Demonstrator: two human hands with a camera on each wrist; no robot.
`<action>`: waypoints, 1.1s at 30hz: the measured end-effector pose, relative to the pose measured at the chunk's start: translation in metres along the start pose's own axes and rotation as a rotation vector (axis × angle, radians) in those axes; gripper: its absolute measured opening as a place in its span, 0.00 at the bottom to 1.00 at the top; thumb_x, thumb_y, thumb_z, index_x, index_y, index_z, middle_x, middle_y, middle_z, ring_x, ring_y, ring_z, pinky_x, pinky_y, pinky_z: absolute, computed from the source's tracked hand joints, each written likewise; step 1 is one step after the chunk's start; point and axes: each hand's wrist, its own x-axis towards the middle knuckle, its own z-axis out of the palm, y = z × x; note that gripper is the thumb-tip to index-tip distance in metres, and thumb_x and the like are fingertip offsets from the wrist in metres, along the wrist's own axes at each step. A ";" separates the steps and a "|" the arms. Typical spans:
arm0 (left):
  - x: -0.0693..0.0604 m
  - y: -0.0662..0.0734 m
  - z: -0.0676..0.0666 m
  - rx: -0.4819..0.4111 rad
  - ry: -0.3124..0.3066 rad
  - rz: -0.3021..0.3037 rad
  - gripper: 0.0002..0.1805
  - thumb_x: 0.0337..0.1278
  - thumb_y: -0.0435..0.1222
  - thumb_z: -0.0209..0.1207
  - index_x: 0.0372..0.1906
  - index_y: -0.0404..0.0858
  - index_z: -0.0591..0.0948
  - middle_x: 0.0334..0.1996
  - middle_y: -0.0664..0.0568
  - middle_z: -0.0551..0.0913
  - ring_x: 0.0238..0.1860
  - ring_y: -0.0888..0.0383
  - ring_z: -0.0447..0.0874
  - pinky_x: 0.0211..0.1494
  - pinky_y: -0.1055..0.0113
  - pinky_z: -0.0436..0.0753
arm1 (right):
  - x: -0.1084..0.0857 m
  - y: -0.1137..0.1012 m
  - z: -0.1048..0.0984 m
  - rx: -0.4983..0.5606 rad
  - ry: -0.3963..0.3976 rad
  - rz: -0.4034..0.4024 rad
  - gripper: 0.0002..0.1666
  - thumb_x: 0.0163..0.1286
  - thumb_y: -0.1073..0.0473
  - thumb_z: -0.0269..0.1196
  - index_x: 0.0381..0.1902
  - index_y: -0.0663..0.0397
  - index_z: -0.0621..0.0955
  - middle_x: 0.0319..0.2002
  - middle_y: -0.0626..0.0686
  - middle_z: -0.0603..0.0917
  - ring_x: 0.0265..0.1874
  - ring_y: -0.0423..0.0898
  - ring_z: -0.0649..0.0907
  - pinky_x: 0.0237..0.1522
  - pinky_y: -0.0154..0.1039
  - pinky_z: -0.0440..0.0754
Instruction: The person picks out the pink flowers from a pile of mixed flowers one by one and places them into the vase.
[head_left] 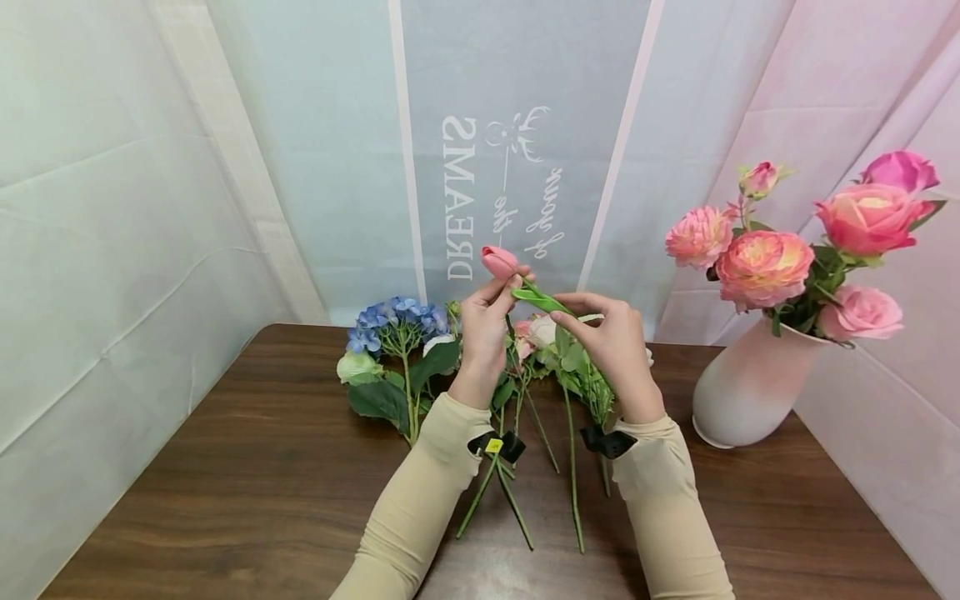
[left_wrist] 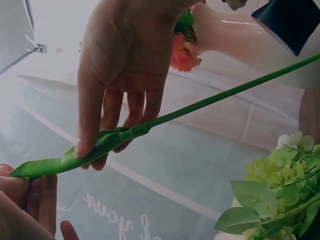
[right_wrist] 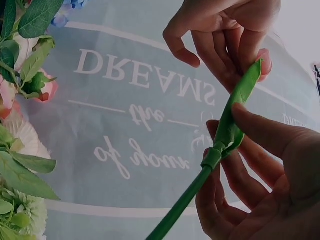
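Sleeves (head_left: 408,500) beige, reaching in from the near edge; black band (head_left: 603,442) at the right wrist, another on the left bearing a yellow tag (head_left: 493,446). Beneath, bare green stems (head_left: 573,475) lie on the brown wooden table (head_left: 225,492), some crossing, cut ends toward the wearer. Right hand (head_left: 617,346): grasping, thumb and fingers pinching the green leaf (head_left: 536,302) wrapped round the tulip's stem. Left hand (head_left: 486,325): grasping, pinching the tulip (head_left: 498,262) at the base of its bloom. Tulip held above the table between both hands, pink head up and to the left, stem seen in both wrist views running on past the right hand. Flower heads of the loose stems beyond: blue hydrangea (head_left: 397,321) at left, pale green rose (head_left: 358,367) just beside it, white rose (head_left: 543,332) in the middle, partly hidden. Right side: white-and-pink vase (head_left: 757,383), upright, holding pink blooms (head_left: 870,218). Farthest: pastel backdrop (head_left: 345,167) with white lettering (head_left: 459,200), DREAMS legible though flipped
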 end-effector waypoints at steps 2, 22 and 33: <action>0.000 -0.001 0.001 -0.003 -0.004 -0.010 0.14 0.60 0.34 0.60 0.47 0.30 0.84 0.29 0.60 0.88 0.46 0.58 0.84 0.46 0.70 0.75 | 0.000 0.001 -0.001 -0.008 -0.004 -0.001 0.16 0.61 0.48 0.67 0.46 0.44 0.86 0.37 0.51 0.89 0.32 0.48 0.87 0.30 0.42 0.84; -0.003 -0.008 0.002 0.004 -0.051 -0.019 0.15 0.61 0.36 0.59 0.48 0.31 0.83 0.35 0.53 0.88 0.49 0.56 0.84 0.57 0.62 0.78 | -0.001 0.003 -0.004 -0.022 0.049 -0.006 0.13 0.58 0.51 0.69 0.40 0.49 0.88 0.31 0.55 0.89 0.23 0.45 0.83 0.18 0.31 0.72; -0.001 -0.012 -0.011 0.185 -0.111 -0.016 0.14 0.64 0.35 0.57 0.51 0.35 0.83 0.45 0.45 0.85 0.46 0.54 0.83 0.58 0.62 0.77 | -0.003 0.006 -0.015 -0.058 0.135 0.011 0.14 0.58 0.49 0.69 0.40 0.47 0.89 0.33 0.54 0.89 0.19 0.41 0.80 0.15 0.30 0.66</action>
